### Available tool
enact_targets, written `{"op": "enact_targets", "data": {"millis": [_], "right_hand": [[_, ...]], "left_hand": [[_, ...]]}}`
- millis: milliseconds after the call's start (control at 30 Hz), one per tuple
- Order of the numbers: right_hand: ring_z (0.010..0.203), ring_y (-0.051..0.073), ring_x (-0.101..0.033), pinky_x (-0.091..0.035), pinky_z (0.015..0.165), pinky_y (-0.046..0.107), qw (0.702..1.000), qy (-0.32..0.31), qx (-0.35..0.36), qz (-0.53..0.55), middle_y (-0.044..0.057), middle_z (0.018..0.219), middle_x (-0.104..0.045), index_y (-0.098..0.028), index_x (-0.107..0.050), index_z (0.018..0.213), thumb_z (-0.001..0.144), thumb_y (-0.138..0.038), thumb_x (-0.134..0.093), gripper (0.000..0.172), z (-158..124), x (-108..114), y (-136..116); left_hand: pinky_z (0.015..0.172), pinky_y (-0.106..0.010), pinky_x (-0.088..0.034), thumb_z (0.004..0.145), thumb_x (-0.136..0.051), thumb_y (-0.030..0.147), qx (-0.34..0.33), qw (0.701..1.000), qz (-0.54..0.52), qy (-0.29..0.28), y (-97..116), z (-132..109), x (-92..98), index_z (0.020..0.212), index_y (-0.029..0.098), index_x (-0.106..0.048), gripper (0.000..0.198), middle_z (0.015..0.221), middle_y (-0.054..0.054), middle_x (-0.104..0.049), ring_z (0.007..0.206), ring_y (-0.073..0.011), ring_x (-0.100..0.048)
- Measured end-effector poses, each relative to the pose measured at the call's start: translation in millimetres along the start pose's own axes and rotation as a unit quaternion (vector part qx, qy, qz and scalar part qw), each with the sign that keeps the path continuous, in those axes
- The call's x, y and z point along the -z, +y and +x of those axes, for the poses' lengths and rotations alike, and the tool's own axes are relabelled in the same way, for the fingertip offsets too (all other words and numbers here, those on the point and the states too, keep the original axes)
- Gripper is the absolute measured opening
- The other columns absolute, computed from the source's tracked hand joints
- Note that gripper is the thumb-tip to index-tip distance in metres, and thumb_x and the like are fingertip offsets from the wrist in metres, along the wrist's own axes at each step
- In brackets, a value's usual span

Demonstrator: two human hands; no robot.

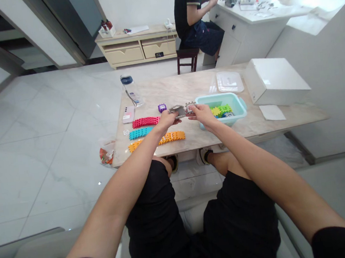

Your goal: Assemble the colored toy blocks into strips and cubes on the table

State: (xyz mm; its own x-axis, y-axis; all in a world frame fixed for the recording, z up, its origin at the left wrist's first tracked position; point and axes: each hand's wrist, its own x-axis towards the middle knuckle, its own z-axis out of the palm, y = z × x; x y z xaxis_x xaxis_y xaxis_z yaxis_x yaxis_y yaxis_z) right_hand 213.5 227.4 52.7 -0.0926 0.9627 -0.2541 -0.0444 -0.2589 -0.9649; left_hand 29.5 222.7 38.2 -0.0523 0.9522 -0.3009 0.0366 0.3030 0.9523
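Observation:
Above the middle of the table, my left hand (167,119) is closed on a grey toothed building-block assembly (179,111), partly covered by the fingers. Facing it, my right hand (202,114) pinches a flat grey toothed block (190,107) with a light and reddish print. The two grey pieces meet or nearly touch; I cannot tell if they are joined. A small purple block (162,107) lies just beyond my left hand. Joined strips in red (145,122), blue (140,132) and orange (173,136) lie around and under my left forearm.
Beside my right hand stands a light-blue tub (239,104) with yellow, green and dark blocks. A clear lid (229,81), white box (275,79), water bottle (133,93) and phone (128,114) share the table (186,87). Another person (193,16) sits at a desk beyond.

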Motion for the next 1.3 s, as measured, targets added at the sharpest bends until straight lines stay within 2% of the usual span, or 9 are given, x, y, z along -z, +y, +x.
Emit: {"op": "enact_targets", "data": {"millis": [167,333,500,700,833,933,1000,1100,1300], "right_hand": [[0.08,0.014,-0.082,-0.059,0.066,0.019,0.998,0.057,0.017,-0.025,0.009,0.1,-0.084,-0.017,-0.069,0.098,0.109,-0.022,-0.06,0.015,0.6,12.6,-2.6],[0.075,0.015,-0.079,-0.06,0.065,0.019,0.995,0.024,0.046,-0.079,0.006,0.085,-0.081,-0.016,-0.073,0.084,0.104,-0.024,-0.069,0.022,4.8,11.1,6.3],[0.075,0.015,-0.074,-0.064,0.067,0.024,0.994,0.009,0.06,-0.093,0.002,0.077,-0.076,-0.018,-0.073,0.077,0.103,-0.037,-0.072,0.032,6.1,0.5,12.6],[0.099,0.019,-0.075,-0.063,0.08,0.028,0.998,-0.01,0.001,-0.065,0.007,0.101,-0.082,-0.019,-0.076,0.087,0.108,-0.037,-0.058,0.033,0.1,-8.3,10.9],[0.103,0.019,-0.075,-0.061,0.081,0.028,0.998,-0.027,-0.029,-0.041,0.008,0.112,-0.082,-0.021,-0.075,0.093,0.11,-0.041,-0.051,0.035,2.0,-8.1,7.2],[0.105,0.019,-0.074,-0.061,0.084,0.029,0.997,-0.021,0.025,-0.072,0.007,0.119,-0.081,-0.021,-0.076,0.102,0.107,-0.035,-0.052,0.029,2.6,-1.8,1.7],[0.11,0.02,-0.074,-0.061,0.091,0.03,0.987,-0.019,0.108,-0.116,0.006,0.124,-0.081,-0.022,-0.078,0.111,0.101,-0.03,-0.062,0.021,-0.5,2.8,-2.8],[0.112,0.022,-0.074,-0.06,0.099,0.033,0.96,-0.027,0.212,-0.183,0.006,0.122,-0.082,-0.023,-0.08,0.116,0.092,-0.026,-0.074,0.025,-9.3,5.0,-8.6],[0.109,0.025,-0.075,-0.06,0.104,0.039,0.934,-0.043,0.257,-0.244,0.006,0.114,-0.084,-0.025,-0.085,0.108,0.089,-0.027,-0.081,0.019,-14.5,-3.1,-8.9]], "left_hand": [[0.066,-0.022,-0.057,0.093,-0.079,0.024,-0.001,0.999,-0.047,0.022,1.9,-0.4,8.0,0.106,0.016,-0.076,0.016,0.095,-0.007,-0.081,0.066,-0.0123,-0.072],[0.072,-0.026,-0.059,0.095,-0.078,0.023,-0.016,0.998,-0.024,-0.053,0.7,-6.4,8.4,0.101,0.014,-0.078,0.011,0.096,-0.009,-0.082,0.069,-0.014,-0.074],[0.076,-0.028,-0.06,0.097,-0.076,0.023,-0.014,0.998,0.017,-0.051,0.6,-7.5,1.0,0.096,0.013,-0.077,0.01,0.088,-0.009,-0.08,0.069,-0.0153,-0.075],[0.073,-0.026,-0.059,0.097,-0.076,0.025,-0.025,0.998,0.014,-0.054,0.5,-6.5,-0.9,0.101,0.014,-0.077,0.011,0.092,-0.009,-0.082,0.071,-0.015,-0.075],[0.068,-0.024,-0.056,0.098,-0.075,0.028,-0.033,0.998,0.018,-0.048,0.1,-5.3,0.1,0.101,0.016,-0.076,0.012,0.092,-0.007,-0.081,0.069,-0.0138,-0.073],[0.067,-0.025,-0.055,0.098,-0.072,0.026,-0.035,0.998,0.036,-0.036,-1.0,-3.6,0.5,0.099,0.017,-0.076,0.01,0.087,-0.006,-0.079,0.065,-0.0135,-0.069],[0.066,-0.026,-0.055,0.096,-0.073,0.024,-0.045,0.996,0.063,-0.032,-2.6,-2.0,0.0,0.093,0.016,-0.076,0.009,0.083,-0.007,-0.078,0.063,-0.0143,-0.066],[0.064,-0.028,-0.054,0.094,-0.072,0.023,-0.068,0.992,0.098,-0.033,-5.4,0.4,-1.5,0.085,0.016,-0.075,0.012,0.076,-0.007,-0.075,0.06,-0.0153,-0.063],[0.061,-0.028,-0.052,0.094,-0.065,0.026,-0.117,0.981,0.153,-0.026,-8.8,2.6,-1.4,0.083,0.018,-0.076,0.018,0.068,-0.006,-0.07,0.059,-0.0167,-0.061]]}}
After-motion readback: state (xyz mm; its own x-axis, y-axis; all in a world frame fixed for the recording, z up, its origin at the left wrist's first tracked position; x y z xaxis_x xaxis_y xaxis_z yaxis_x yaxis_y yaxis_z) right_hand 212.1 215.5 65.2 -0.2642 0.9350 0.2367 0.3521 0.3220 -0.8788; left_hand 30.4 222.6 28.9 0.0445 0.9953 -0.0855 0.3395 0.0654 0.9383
